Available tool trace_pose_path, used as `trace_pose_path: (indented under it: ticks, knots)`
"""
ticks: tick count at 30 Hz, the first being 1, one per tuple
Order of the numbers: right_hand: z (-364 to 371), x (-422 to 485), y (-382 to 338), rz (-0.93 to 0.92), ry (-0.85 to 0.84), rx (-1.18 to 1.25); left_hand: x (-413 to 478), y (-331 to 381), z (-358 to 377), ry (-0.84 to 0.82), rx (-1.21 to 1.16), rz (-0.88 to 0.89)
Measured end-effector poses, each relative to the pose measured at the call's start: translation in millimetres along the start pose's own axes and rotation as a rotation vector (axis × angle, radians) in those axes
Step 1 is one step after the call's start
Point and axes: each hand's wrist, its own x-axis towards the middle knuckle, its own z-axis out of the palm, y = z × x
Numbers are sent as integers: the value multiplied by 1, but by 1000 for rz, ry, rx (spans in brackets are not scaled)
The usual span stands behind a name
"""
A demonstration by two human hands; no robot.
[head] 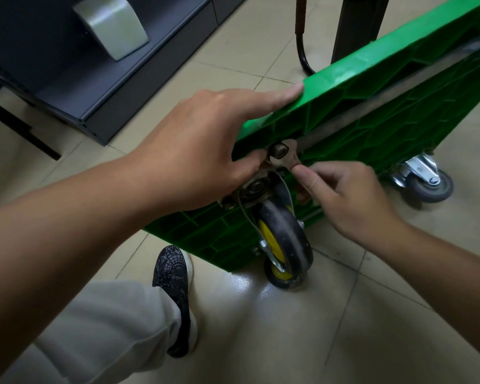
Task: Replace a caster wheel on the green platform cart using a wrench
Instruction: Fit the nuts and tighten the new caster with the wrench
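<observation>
Green plastic platform cart (pixel 372 87) tipped on edge on tiled floor (pixel 316 328). Left hand (pixel 194 139) grip clamped on cart rim. Right hand (pixel 344 195) pinches metal open-end wrench (pixel 290 157), head on nut (pixel 280 151) above black yellow-hubbed caster wheel (pixel 286 236).

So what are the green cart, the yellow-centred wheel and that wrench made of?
Cart: moulded plastic by the look, glossy green with honeycomb ribs underneath. Wheel: a dull, scuffed black tyre, probably rubber, on a smooth yellow hub, likely plastic. Wrench: metal, a worn brownish-grey, perhaps tarnished steel.
</observation>
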Motion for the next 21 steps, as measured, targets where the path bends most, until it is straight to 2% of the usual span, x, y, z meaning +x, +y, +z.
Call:
trace_pose_path:
  ticks: [5,11,13,17,19,21]
  knots:
    - [19,-3,0,47,-58,195,0,0,0,-7,7,2]
    - [6,-4,15,-3,9,139,0,-1,-1,-21,-19,-5]
    - [-15,-8,24,-67,41,-15,0,-1,-1,-25,-22,-14]
    - [-79,8,33,-305,126,-525,-1,-1,0,-14,-14,-23]
    - [-109,28,25,-389,161,-649,-1,0,-1,-15,-11,-27]
    - [-126,45,12,-458,109,-660,-1,0,0,-18,-12,-30]
